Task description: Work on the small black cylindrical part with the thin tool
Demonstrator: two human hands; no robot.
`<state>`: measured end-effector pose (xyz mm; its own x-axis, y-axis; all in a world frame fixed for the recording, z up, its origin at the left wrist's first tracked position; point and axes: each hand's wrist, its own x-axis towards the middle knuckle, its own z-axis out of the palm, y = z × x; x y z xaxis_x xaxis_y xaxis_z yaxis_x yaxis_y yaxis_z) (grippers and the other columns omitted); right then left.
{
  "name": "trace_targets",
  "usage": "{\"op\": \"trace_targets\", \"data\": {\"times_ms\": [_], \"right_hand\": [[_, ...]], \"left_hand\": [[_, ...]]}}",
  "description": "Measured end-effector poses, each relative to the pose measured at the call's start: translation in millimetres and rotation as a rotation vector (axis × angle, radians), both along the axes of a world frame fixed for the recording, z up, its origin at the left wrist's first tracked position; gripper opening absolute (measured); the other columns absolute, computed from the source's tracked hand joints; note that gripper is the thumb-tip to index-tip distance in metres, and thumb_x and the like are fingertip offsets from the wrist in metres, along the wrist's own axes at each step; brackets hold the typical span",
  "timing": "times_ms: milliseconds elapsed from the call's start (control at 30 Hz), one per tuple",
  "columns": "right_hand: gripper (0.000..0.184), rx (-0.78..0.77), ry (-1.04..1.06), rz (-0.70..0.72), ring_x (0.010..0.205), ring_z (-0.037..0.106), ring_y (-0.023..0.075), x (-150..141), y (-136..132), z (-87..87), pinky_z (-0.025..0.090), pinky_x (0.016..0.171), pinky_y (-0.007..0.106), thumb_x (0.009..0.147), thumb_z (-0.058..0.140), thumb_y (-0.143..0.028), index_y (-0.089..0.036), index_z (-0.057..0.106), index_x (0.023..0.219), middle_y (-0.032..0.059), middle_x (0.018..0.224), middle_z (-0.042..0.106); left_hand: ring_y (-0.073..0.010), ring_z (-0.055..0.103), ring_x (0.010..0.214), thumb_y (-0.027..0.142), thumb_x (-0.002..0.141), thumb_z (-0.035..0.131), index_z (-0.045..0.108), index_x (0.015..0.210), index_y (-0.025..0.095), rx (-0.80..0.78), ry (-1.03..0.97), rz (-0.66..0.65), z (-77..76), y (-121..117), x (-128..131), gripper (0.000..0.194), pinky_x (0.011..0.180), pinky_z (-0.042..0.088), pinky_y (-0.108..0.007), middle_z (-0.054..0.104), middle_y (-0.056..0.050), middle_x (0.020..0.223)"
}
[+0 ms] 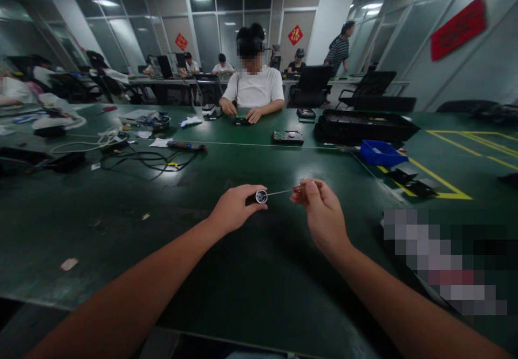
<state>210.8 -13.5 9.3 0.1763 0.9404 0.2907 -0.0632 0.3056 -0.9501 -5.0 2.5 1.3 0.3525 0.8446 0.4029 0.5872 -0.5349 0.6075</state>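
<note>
Just above the green table, my left hand (234, 206) is closed around a small black cylinder. The cylinder's round, silver-rimmed end (261, 197) faces me, with dark openings inside the rim. My right hand (321, 208) pinches a thin, straight metal shaft (279, 192), perhaps a slim screwdriver or pick; its handle end is hidden by the fingers. The shaft's tip points left and meets the open end of the cylinder; whether it is inside or only touching, I cannot tell.
Across the green table (182, 272) a person in a white shirt (259, 89) handles a small dark device. A hard drive (287, 137), a blue bin (382, 153) and a long black tray (364, 127) lie ahead to the right. A pen-like tool (186, 146) and black cables (149, 160) lie left.
</note>
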Motion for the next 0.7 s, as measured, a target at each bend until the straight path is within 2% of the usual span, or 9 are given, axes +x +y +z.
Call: {"op": "trace_targets", "data": {"times_ms": [133,400,467,600,633,700], "right_hand": [[0.023,0.079,-0.234,-0.010,0.078,0.068,0.0193,-1.8,-8.4,4.1,0.055,0.078,0.038,0.099,0.052,-0.043,-0.022,0.061,0.102,0.0036,0.086,0.069],[0.023,0.162,-0.435,-0.051,0.082,0.072,0.0201,-0.9,-16.3,11.4,0.054,0.077,0.036,0.101,0.049,-0.041,-0.022,0.061,0.107,0.0049,0.089,0.074],[0.022,0.190,-0.538,-0.053,0.077,0.072,0.0194,-0.2,-19.3,15.1,0.052,0.072,0.033,0.099,0.055,-0.042,-0.022,0.064,0.102,0.0035,0.084,0.074],[0.029,0.232,-0.744,-0.122,0.056,0.061,0.0150,1.4,-24.3,20.9,0.043,0.056,0.029,0.090,0.067,-0.045,-0.022,0.063,0.073,-0.0006,0.064,0.067],[0.029,0.237,-0.764,-0.130,0.054,0.060,0.0146,1.6,-24.8,21.7,0.042,0.054,0.029,0.090,0.067,-0.044,-0.022,0.063,0.072,-0.0006,0.063,0.066],[0.021,0.261,-0.768,-0.110,0.060,0.063,0.0162,2.0,-25.2,22.8,0.044,0.058,0.030,0.093,0.063,-0.041,-0.022,0.065,0.082,0.0012,0.071,0.069]], "left_hand": [[-0.0229,0.068,0.110,0.027,0.085,0.079,0.069,0.122,0.024,-0.003,0.006,0.000,0.8,-0.7,0.8,0.038,0.098,0.051,-0.039,0.074,-0.003,0.121],[-0.0224,0.067,0.107,0.028,0.085,0.078,0.068,0.123,0.025,0.031,0.016,-0.008,0.1,-0.3,-0.7,0.039,0.094,0.051,-0.037,0.073,-0.003,0.118],[-0.0223,0.068,0.106,0.028,0.085,0.078,0.069,0.122,0.025,0.031,0.019,-0.003,-1.1,0.6,-1.0,0.038,0.094,0.052,-0.037,0.073,-0.003,0.116],[-0.0218,0.068,0.106,0.028,0.084,0.079,0.069,0.123,0.024,0.035,0.040,-0.004,-2.5,1.6,-0.9,0.040,0.093,0.052,-0.036,0.073,-0.003,0.117],[-0.0218,0.067,0.106,0.028,0.084,0.079,0.069,0.123,0.025,0.039,0.045,-0.007,-2.6,1.6,-0.8,0.041,0.093,0.052,-0.037,0.073,-0.003,0.117],[-0.0218,0.067,0.106,0.028,0.085,0.079,0.068,0.124,0.025,0.041,0.050,-0.013,-2.3,1.6,-0.7,0.040,0.093,0.052,-0.037,0.072,-0.003,0.117]]}}
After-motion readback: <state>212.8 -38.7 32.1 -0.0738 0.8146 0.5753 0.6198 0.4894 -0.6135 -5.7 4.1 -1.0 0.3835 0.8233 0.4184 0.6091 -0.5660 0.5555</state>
